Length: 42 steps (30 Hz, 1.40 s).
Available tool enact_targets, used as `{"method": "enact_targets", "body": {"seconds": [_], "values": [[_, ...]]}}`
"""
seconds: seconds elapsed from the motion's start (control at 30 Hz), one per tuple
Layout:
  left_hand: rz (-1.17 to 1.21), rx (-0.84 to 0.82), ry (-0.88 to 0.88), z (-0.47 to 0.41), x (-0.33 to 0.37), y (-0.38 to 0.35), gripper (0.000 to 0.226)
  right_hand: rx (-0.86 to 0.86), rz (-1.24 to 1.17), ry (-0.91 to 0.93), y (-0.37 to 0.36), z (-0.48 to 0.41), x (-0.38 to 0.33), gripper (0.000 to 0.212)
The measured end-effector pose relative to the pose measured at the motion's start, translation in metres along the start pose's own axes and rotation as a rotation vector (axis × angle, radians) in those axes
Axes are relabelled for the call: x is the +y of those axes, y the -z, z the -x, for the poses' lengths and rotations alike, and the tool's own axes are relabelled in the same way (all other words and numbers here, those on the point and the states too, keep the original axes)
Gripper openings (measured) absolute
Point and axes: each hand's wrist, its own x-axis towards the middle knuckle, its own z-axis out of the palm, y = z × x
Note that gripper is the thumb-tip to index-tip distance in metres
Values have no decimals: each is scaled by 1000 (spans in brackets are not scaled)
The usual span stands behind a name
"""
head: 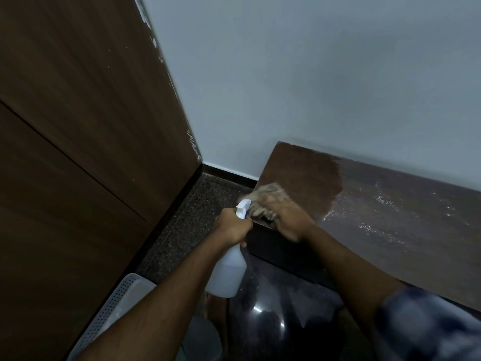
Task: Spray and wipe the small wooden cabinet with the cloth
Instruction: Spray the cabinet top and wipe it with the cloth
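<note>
Blue-patterned cloth of a sleeve (426, 327) fills the lower right of the frame, the nearest thing we see. At the lower left a white perforated basket (117, 303) sits on the floor, partly hidden under our left forearm. Between the arms the dark polished floor (263, 316) catches a bright glint of light.

Just past that, our left hand (231, 226) is clenched around the neck of a translucent white bottle (229, 272), whose body hangs down below the fist; its white and blue spray head (243, 207) pokes out above the knuckles, near the centre of the frame. Right beside it, our right hand (289, 220) is grasping a crumpled tan cloth (268, 199) and pressing it onto the near left corner of the cabinet (390, 230). The hand and cloth are blurred.

The cabinet's brown wooden top runs from the centre to the right edge of the frame. Around the cloth its surface looks darker and clean; further right it is paler and speckled with white droplets or dust, we cannot tell which.

Beyond, speckled floor (197, 204) runs to a black skirting under the pale wall (312, 74), against which the cabinet stands. A tall brown wooden panel (78, 126) takes up the left side.
</note>
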Motion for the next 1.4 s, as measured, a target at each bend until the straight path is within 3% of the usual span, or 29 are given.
{"method": "enact_targets", "body": {"seconds": [0.07,0.1,0.13,0.23,0.27,0.33,0.43,0.47,0.57,0.63,0.7,0.77,0.83,0.87,0.93,1.0,1.03,1.07,1.13,1.17,1.2,1.3,1.33,1.4], "values": [[20,2,14,2,-1,1,15,189,-68,-516,16,-5,18,59],[29,-1,23,3,-1,2,17,219,-39,-682,16,-6,18,58],[32,-10,28,4,-1,2,18,197,4,-668,10,-3,12,58],[24,-42,26,5,0,3,18,-17,13,-57,-7,22,2,70],[26,-37,32,4,-1,3,19,-87,5,60,-3,26,9,72],[40,-6,37,4,-4,3,15,-84,-27,-22,12,9,23,66],[78,27,46,3,-6,3,8,179,-85,-567,28,-35,24,59],[76,32,45,2,-6,5,8,183,-42,-553,25,-41,11,58],[77,24,38,-2,-4,13,7,-25,60,90,-11,-26,-27,64],[77,7,30,-4,-6,15,7,-122,8,247,-8,-11,-17,68],[78,5,11,-7,-7,13,7,-81,-33,87,12,-30,5,57],[76,7,5,-8,-8,9,6,83,-52,-281,38,-55,27,42],[72,1,5,-9,-7,7,5,106,-4,-509,35,-59,23,55],[67,-9,2,-11,-5,6,7,91,39,-458,22,-54,11,61],[63,-28,0,-13,-1,3,5,0,88,-96,-4,-24,-19,65],[44,-40,-6,-13,1,-1,7,-76,59,205,-10,-7,-21,56],[32,-41,-6,-14,1,-3,7,-58,1,208,1,-10,-14,47],[30,-38,-6,-14,0,-5,5,34,-48,74,10,-18,-3,42],[36,-33,0,-12,-2,-7,16,200,-36,-446,18,-23,17,49],[40,-33,6,-11,-2,-7,17,210,42,-604,12,-18,13,56],[37,-32,7,-10,-1,-7,18,198,99,-567,0,-15,2,61],[34,-39,20,-9,-1,-7,17,-58,57,22,-28,12,-29,66],[27,-48,20,-9,-3,-8,17,-90,51,94,-25,16,-23,67],[9,-71,20,-7,-8,-9,14,0,-16,-81,-11,16,1,68]]}}
